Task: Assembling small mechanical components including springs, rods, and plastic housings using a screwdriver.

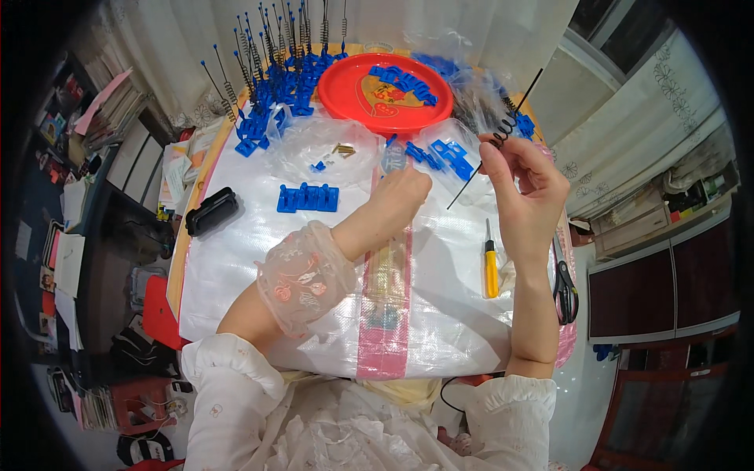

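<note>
Pinched between the thumb and fingers of my right hand (534,188) is a thin black rod with a coil spring (507,128) around its upper part. It slants from upper right to lower left. My left hand (399,202) is closed over the middle of the table, back of the hand up; whatever its fingers hold is hidden. Just beyond it lie small blue plastic parts (424,155) and flat blue pieces with holes (453,159). A blue plastic block with several upright pegs (308,198) sits to its left. A yellow-handled screwdriver (491,271) lies beside my right forearm.
Many blue bases with upright spring rods (275,86) crowd the back left. A red plate (338,106) holds blue parts. Nearer are a clear bag (290,153) with brass pins (343,149) and a black case (212,210). Scissors (564,290) lie at the right edge.
</note>
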Demonstrator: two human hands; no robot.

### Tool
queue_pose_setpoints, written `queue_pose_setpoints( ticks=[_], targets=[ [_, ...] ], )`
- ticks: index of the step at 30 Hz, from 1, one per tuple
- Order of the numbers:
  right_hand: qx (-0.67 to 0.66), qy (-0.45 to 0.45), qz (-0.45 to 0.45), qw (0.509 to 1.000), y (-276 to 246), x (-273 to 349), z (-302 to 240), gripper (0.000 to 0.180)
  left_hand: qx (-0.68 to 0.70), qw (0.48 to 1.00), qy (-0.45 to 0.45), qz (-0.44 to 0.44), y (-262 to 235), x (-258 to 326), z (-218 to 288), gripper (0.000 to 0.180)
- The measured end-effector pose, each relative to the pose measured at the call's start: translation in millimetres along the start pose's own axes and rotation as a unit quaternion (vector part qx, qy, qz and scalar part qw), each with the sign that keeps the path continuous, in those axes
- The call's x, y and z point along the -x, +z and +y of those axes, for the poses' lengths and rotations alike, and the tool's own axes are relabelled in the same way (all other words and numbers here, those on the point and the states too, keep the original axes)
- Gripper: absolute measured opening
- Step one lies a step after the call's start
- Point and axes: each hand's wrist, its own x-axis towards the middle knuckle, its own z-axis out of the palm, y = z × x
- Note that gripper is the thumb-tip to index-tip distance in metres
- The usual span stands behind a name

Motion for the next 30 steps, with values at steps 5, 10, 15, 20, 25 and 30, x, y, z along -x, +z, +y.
queue_pose_setpoints(
  ticks=[5, 10, 15, 20, 25, 30],
  targets=[
    [-0.009, 0.019, 0.008, 1.000, -7.3, -1.0, -4.2, 0.013, 0.282, 0.936, -0.184, -0.102, -53.0, 12.8, 28.2, 0.008],
    [-0.070, 0.040, 0.011, 0.997, -7.7, 0.3, -20.2, 0.011, 0.594, 0.740, -0.295, -0.117, -67.1, 62.4, 43.0, 0.010],
    [-0.095, 0.031, -0.008, 0.995, -6.4, 6.5, -27.9, 0.012, 0.743, 0.561, -0.361, -0.055, -64.7, 81.0, 55.9, 0.015],
    [-0.103, 0.010, -0.031, 0.994, -2.5, 12.9, -23.1, 0.009, 0.813, 0.482, -0.324, -0.027, -46.3, 88.5, 43.1, 0.016],
    [-0.106, 0.004, -0.046, 0.993, 12.4, 21.8, -22.4, 0.009, 0.829, 0.458, -0.320, -0.016, -41.0, 95.5, 42.6, 0.015],
    [-0.063, 0.006, -0.084, 0.994, 18.5, 27.2, -16.5, 0.009, 0.827, 0.452, -0.335, -0.015, -38.1, 102.0, 41.6, 0.016]
  ],
)
